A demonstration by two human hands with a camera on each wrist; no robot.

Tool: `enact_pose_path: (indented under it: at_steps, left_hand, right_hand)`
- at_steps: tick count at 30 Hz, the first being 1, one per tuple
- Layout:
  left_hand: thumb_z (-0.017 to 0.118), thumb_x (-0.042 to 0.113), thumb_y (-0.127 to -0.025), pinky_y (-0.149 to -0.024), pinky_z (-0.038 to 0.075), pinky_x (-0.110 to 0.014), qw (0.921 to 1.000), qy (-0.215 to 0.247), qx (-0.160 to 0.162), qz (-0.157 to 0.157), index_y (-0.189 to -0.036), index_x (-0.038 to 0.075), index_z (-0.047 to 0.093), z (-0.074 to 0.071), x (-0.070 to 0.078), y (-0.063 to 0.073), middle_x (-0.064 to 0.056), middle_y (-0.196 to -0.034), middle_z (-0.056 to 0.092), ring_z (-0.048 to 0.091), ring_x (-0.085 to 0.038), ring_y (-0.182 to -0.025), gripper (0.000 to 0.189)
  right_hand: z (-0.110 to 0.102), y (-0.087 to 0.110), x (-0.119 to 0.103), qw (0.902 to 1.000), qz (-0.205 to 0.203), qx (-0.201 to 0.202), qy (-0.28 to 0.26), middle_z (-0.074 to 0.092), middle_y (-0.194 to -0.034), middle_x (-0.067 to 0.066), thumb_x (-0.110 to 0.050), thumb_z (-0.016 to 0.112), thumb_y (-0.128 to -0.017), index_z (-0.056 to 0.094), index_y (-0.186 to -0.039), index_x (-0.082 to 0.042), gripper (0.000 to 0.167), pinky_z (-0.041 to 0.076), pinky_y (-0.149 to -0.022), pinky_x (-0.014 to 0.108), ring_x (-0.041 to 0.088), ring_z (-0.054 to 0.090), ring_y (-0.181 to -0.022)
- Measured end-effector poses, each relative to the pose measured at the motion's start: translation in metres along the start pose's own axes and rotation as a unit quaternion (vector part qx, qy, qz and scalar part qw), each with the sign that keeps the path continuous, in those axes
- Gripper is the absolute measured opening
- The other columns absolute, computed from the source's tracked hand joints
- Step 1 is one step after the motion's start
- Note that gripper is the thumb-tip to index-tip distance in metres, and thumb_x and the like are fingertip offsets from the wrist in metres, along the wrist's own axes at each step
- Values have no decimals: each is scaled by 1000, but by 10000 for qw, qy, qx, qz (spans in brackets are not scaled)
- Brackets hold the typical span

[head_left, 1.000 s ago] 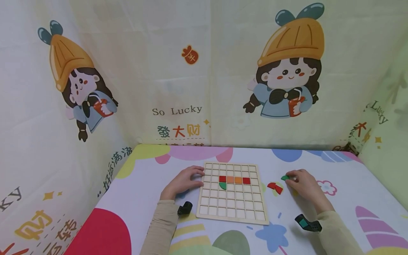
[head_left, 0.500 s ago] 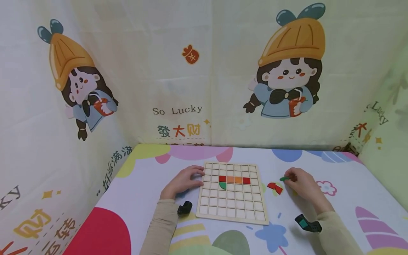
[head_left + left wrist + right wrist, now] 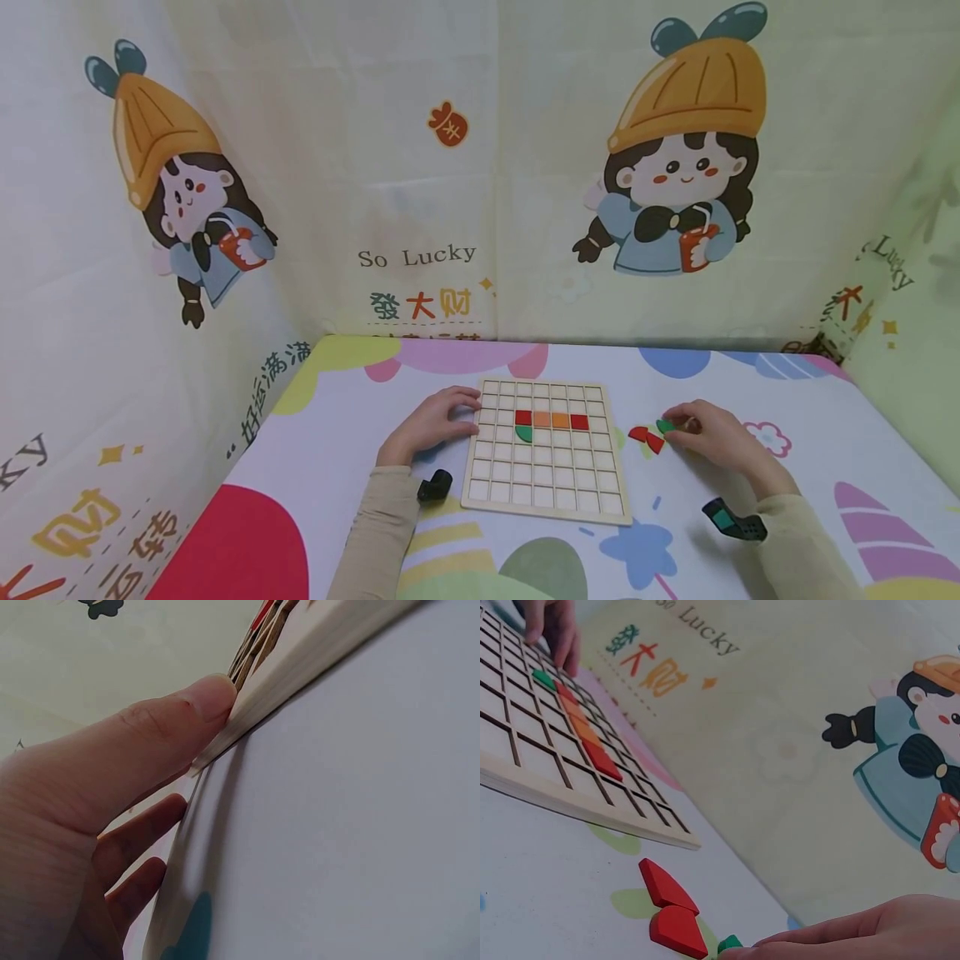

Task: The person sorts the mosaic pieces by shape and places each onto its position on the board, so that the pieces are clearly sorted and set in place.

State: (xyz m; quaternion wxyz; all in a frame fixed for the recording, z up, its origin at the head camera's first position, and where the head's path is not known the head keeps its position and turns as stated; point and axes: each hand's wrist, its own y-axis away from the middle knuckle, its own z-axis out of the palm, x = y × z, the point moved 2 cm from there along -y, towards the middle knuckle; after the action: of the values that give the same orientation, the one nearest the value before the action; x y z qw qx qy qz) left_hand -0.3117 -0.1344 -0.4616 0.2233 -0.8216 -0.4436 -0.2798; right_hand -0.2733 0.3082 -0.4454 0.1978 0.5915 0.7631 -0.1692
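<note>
A square wooden grid board [image 3: 540, 492] lies on the table. In one row of its cells sit red and orange square tiles, and a green quarter-circle piece [image 3: 524, 433] is in a cell below the leftmost red tile [image 3: 523, 417]. My left hand [image 3: 432, 422] rests at the board's left edge; in the left wrist view the thumb touches the rim [image 3: 270, 701]. Right of the board, my right hand [image 3: 712, 433] pinches another green curved piece [image 3: 664, 426] between thumb and fingers, low over the table. Two red quarter-circle pieces [image 3: 638, 434] lie close beside it.
A printed tablecloth [image 3: 337, 450] covers the table. Patterned fabric [image 3: 540, 208] hangs behind and at both sides. A black device is worn at the left wrist [image 3: 435, 487] and another at the right wrist [image 3: 733, 521].
My right hand has shifted slightly nearer the red pieces. The green piece in it has turned, from edge-on half a second ago to showing its face. My left hand stays at the board.
</note>
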Motion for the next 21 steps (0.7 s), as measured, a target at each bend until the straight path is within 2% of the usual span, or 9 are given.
enact_pose_path:
  at_steps: [12, 21]
  left_hand:
    - [76, 23, -86, -111, 36, -43, 9999, 30, -30, 94, -115, 9, 69, -1, 2, 0, -5, -137, 56, 47, -24, -131, 33]
    - [77, 23, -86, -111, 36, -43, 9999, -41, -36, 126, -115, 9, 69, -1, 1, 1, -5, -137, 55, 46, -24, -131, 34]
  right_hand:
    - [-2, 1, 0, 9995, -190, 243, 78, 62, -95, 8, -14, 76, -84, 69, -110, 0, 30, 49, -69, 33, 22, 52, -83]
    - [0, 0, 2, 9995, -130, 284, 69, 61, -97, 10, -15, 76, -84, 69, -111, 1, 32, 47, -66, 31, 22, 50, -81]
